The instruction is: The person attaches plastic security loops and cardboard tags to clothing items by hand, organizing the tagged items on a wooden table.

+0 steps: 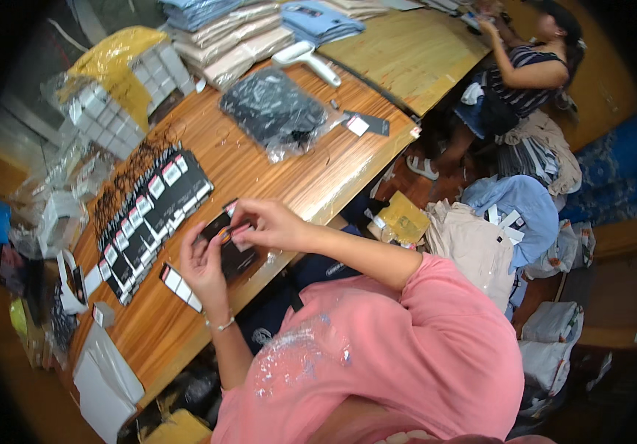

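Note:
Over the near edge of the table, my left hand (206, 268) pinches a black hang tag (215, 226) between thumb and fingers. Close against it, my right hand (275, 225) is closed in a pinch at the tag's edge; what its fingertips grip is too small to tell. A tiny orange spot shows between the two hands. Below them lies a dark card (238, 260), partly covered by my fingers. Just left of my left wrist rests a loose tag with white stickers (179, 287). Beyond my hands, overlapping rows of black hang tags (157, 214) with white labels and dark strings are laid out.
A bagged dark garment (274, 107), a white handled tool (307, 61) and a black card (369, 123) lie farther back. Folded clothes in plastic (222, 37) are stacked behind. Small white boxes (104, 118) stand at left. Another person (529, 74) stands at the far right, near clothing piles (474, 244).

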`<move>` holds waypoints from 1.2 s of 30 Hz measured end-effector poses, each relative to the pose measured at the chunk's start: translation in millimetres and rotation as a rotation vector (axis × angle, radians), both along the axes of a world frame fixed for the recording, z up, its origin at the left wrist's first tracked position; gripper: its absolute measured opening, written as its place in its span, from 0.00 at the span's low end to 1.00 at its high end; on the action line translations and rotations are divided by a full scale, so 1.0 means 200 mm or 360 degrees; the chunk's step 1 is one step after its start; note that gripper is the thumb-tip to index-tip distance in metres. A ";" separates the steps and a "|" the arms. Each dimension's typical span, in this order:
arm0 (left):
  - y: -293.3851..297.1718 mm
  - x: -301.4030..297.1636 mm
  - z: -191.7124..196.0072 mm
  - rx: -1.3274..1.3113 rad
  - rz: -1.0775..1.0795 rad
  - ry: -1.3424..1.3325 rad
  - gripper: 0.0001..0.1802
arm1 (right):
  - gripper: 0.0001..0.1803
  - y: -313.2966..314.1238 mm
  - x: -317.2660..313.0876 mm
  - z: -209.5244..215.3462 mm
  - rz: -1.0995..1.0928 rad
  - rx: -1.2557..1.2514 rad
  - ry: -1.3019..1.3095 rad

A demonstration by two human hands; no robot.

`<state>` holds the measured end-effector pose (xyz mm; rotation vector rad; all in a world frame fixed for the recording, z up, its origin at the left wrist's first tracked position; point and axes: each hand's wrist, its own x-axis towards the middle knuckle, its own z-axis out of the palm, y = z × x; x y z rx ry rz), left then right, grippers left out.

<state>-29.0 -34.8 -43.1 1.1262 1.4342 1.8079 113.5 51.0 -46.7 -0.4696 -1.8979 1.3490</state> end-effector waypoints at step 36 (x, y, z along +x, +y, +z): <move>0.24 0.22 0.00 -0.0428 -0.0534 -0.0630 0.15 | 0.06 0.62 0.67 0.06 -0.0788 -0.0562 0.0022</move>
